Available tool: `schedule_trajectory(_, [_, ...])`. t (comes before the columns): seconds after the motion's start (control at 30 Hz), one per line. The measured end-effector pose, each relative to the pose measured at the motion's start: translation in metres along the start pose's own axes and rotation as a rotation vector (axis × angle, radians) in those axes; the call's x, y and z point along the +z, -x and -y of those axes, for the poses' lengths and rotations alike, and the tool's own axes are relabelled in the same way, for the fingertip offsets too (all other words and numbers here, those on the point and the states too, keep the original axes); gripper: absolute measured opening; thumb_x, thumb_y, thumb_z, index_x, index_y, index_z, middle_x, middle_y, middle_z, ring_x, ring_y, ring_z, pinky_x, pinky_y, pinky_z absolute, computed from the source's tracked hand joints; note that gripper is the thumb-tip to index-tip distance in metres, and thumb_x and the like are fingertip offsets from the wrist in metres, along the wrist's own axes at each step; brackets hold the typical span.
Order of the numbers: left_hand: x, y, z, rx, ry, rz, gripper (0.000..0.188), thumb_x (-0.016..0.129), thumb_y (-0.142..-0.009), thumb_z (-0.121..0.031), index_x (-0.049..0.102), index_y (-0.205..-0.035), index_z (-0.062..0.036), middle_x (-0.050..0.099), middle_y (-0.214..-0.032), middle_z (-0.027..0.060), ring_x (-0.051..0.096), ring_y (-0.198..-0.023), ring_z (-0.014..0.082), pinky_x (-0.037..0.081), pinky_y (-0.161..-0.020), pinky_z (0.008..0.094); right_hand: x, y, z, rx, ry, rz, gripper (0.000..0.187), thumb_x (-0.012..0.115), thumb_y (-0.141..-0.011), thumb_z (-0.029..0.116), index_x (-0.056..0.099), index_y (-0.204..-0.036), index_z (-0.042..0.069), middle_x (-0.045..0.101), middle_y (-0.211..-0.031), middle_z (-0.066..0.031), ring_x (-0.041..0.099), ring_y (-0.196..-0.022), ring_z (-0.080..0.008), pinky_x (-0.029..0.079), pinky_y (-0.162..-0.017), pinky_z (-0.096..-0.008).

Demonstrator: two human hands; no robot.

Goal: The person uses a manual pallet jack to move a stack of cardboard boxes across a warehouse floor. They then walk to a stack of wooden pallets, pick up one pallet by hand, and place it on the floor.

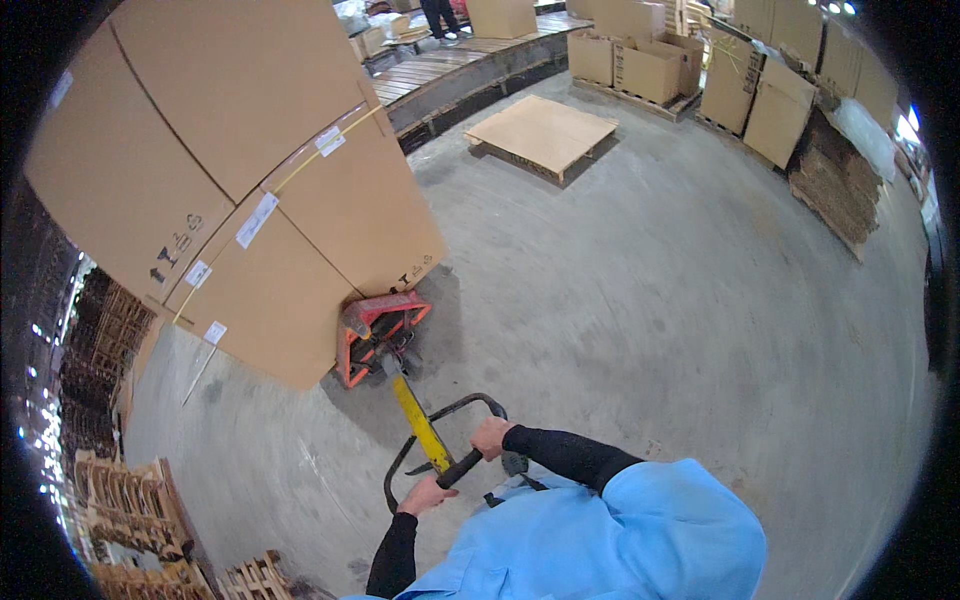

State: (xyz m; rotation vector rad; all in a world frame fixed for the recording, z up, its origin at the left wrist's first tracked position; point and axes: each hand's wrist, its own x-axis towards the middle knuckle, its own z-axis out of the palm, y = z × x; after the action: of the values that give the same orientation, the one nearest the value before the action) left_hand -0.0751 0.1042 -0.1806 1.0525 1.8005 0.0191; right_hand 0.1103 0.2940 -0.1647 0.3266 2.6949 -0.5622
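Note:
Both my hands are wrapped round the black grip of a pallet jack handle (420, 425), which has a yellow shaft. My left hand (427, 494) closes on the grip's near left end. On its right end, my right hand (490, 438) is closed too. The shaft slopes away to the jack's red and orange base (385, 330). Large brown cartons (290, 290) stand stacked just beyond the base, bound with yellow strap and bearing white labels. The jack's forks are hidden beneath the load.
A low pallet topped with a flat board (543, 133) lies on the concrete floor ahead. Open cartons (645, 70) on pallets stand at the back right, near leaning cardboard sheets (835, 180). A slatted platform (440, 62) runs along the back, where a person (440, 18) stands. Wooden pallets (130, 500) are stacked lower left.

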Motion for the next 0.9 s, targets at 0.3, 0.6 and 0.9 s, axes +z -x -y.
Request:
schedule_trajectory(0.3, [-0.014, 0.020, -0.003, -0.047, -0.109, -0.258, 0.030, 0.070, -0.071, -0.028, 0.063, -0.085, -0.0022, 0.061, -0.061, 0.0060, 0.059, -0.052, 0.0163, 0.047, -0.051, 0.0319, -0.013, -0.016, 0.014, 0.112, -0.038, -0.107, 0.020, 0.067, -0.065, 0.024, 0.073, -0.080, 0.011, 0.071, -0.083, -0.0116, 0.069, -0.081, -0.0304, 0.055, -0.071, -0.0439])
schedule_trajectory(0.6, [0.024, 0.010, -0.052, 0.021, -0.128, -0.244, 0.032, 0.070, -0.073, -0.030, 0.058, -0.084, -0.0031, 0.057, -0.060, 0.0040, 0.055, -0.050, 0.0156, 0.046, -0.050, 0.0316, -0.006, 0.042, -0.025, 0.051, 0.075, -0.100, 0.025, 0.068, -0.068, 0.025, 0.072, -0.089, 0.012, 0.070, -0.087, -0.0129, 0.068, -0.085, -0.0301, 0.054, -0.074, -0.0423])
schedule_trajectory(0.9, [0.081, 0.027, -0.086, -0.113, 0.089, -0.259, 0.034, 0.072, -0.071, -0.032, 0.062, -0.086, -0.0025, 0.058, -0.061, 0.0028, 0.056, -0.051, 0.0152, 0.045, -0.050, 0.0309, -0.011, 0.120, -0.036, -0.008, 0.075, -0.087, 0.024, 0.067, -0.070, 0.022, 0.072, -0.090, 0.010, 0.071, -0.090, -0.0129, 0.069, -0.087, -0.0299, 0.054, -0.073, -0.0414])
